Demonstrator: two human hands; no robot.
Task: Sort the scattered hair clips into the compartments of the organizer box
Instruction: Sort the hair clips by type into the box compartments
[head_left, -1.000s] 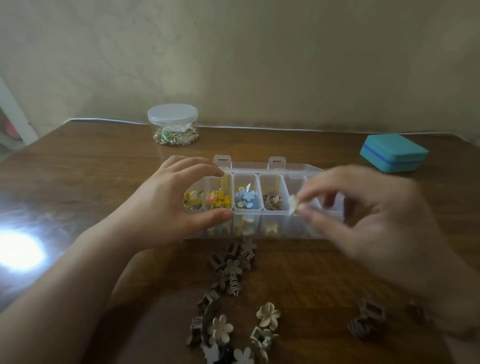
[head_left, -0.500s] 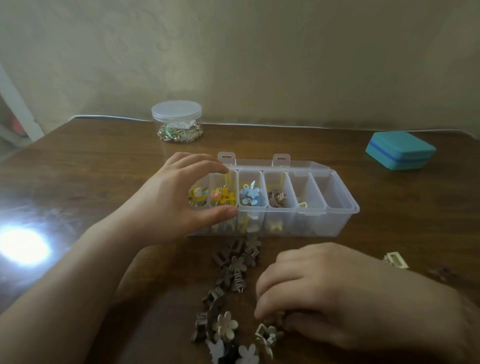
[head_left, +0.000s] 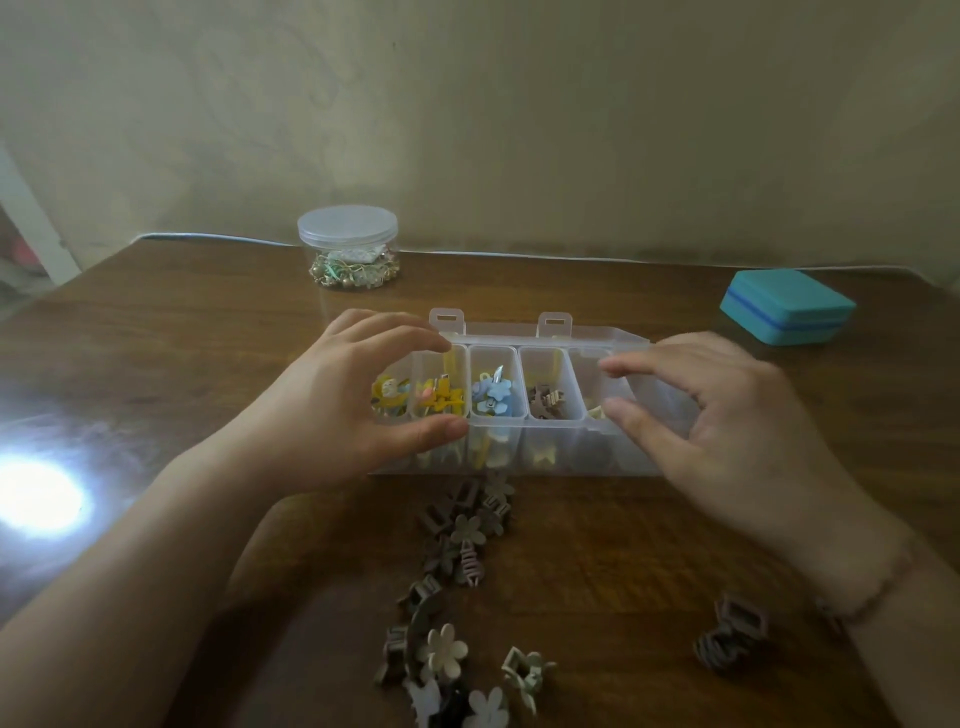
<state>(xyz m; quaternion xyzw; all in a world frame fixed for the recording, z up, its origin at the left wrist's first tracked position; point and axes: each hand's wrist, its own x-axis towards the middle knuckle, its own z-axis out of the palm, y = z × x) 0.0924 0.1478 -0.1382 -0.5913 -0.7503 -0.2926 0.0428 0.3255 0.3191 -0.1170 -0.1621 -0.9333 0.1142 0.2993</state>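
Head view: your left hand (head_left: 332, 410) grips the organizer box (head_left: 545, 332) at its left end, mid-table. Your right hand (head_left: 727, 415) hovers over the right-end compartments, fingers relaxed, apparently empty. Five compartments hold clips; roughly half done. Loose hair clips (head_left: 462, 551) wait toward the near edge.

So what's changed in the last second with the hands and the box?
The right hand dipped to the loose clips on the table, then rose back over the box's right end, fingers spread; whether it holds a clip is unclear. The left hand kept gripping the box's left end. Jar and teal case stayed put.
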